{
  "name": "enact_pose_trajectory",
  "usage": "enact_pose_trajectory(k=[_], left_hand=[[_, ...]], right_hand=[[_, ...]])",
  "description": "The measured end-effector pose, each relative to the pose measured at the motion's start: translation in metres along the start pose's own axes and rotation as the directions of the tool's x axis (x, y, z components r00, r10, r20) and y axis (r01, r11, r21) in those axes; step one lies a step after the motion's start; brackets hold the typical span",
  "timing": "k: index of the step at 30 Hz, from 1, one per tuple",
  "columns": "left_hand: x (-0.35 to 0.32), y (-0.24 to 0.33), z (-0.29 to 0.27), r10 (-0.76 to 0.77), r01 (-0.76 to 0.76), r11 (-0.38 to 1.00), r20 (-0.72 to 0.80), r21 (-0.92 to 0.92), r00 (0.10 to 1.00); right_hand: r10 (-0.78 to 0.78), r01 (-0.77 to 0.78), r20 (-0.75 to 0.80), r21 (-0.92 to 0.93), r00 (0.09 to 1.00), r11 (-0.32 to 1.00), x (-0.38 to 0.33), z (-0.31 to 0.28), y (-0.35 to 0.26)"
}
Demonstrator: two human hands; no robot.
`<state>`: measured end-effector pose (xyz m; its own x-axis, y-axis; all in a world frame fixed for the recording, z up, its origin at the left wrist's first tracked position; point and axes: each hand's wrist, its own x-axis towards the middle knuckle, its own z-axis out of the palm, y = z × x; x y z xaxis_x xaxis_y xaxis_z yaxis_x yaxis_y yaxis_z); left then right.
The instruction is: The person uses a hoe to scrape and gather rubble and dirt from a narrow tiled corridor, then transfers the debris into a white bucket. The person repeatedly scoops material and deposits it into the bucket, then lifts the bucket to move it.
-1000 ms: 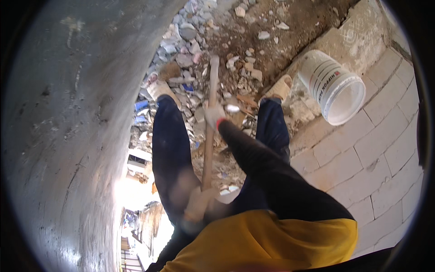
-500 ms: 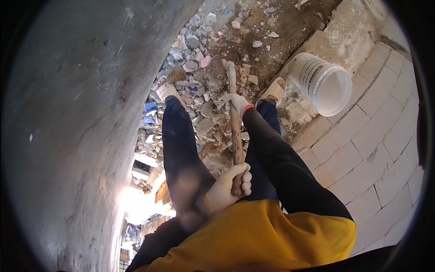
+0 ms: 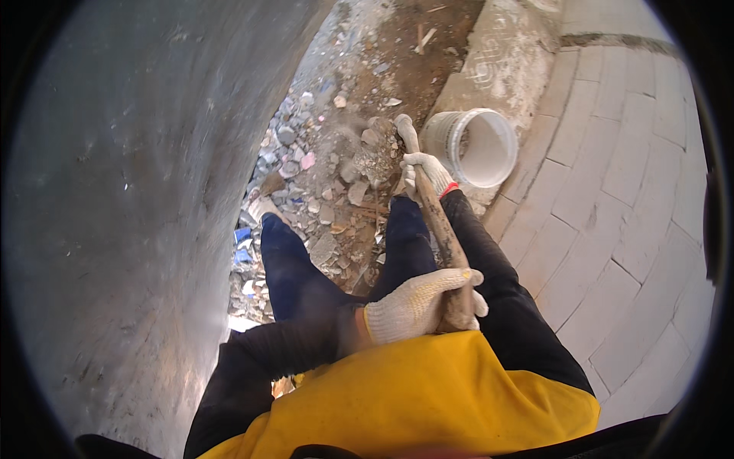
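Both my hands, in whitish knitted gloves, grip a long wooden tool handle (image 3: 440, 222). My left hand (image 3: 413, 304) is wrapped round its near end, close to my yellow top. Farther up, my right hand (image 3: 430, 172) is closed round the shaft near the far end. The handle slants away and slightly left, its knobbed tip beside the white bucket. A grey-brown lump of debris (image 3: 373, 149) is just left of the tip; whether it sits on a tool head is unclear. The white plastic bucket (image 3: 489, 157) lies tilted, its mouth facing me.
A dark grey wall (image 3: 145, 214) rises close on my left. Broken rubble (image 3: 325, 214), with blue and pink pieces, covers the ground around my feet. On the right are a rough concrete ledge (image 3: 497, 57) and a surface of pale blocks (image 3: 612, 222).
The handle has swung to the right, its near end raised, with both hands still closed on it. My view has shifted, so the bucket now appears farther left and nearer the tool's tip.
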<state>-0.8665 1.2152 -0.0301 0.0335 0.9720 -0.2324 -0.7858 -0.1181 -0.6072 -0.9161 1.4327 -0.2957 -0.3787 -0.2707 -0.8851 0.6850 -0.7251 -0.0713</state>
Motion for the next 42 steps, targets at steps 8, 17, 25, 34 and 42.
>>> enact_pose_trajectory(k=[8, 17, 25, 34, 42], left_hand=[[0.077, -0.065, 0.078, -0.437, 0.394, 0.876, 0.111, 0.279, 0.893], [0.056, -0.096, 0.131, -0.214, 0.108, 0.748, 0.084, 0.655, 0.973], [-0.025, 0.067, -0.119, 0.499, 0.669, -0.407, -0.462, 0.622, 0.733], [0.04, 0.135, -0.303, 0.718, 0.57, -0.414, -0.13, 0.71, 0.683], [0.1, 0.186, -0.316, 0.815, 0.517, -0.004, -0.297, 0.856, 0.498]], right_hand=[[-0.045, -0.001, 0.115, 0.374, 0.992, 0.927, -0.167, -0.032, -0.065], [-0.389, 0.35, 0.035, 0.37, 0.92, 0.861, -0.258, -0.078, -0.083], [-0.437, 0.568, -0.442, 0.223, 0.783, 0.792, -0.1, -0.103, 0.01], [-0.543, 0.638, -0.496, 0.028, 0.678, 0.77, -0.025, -0.078, -0.009], [-0.574, 0.42, -0.436, -0.403, 0.693, 0.813, 0.193, -0.07, -0.059]])
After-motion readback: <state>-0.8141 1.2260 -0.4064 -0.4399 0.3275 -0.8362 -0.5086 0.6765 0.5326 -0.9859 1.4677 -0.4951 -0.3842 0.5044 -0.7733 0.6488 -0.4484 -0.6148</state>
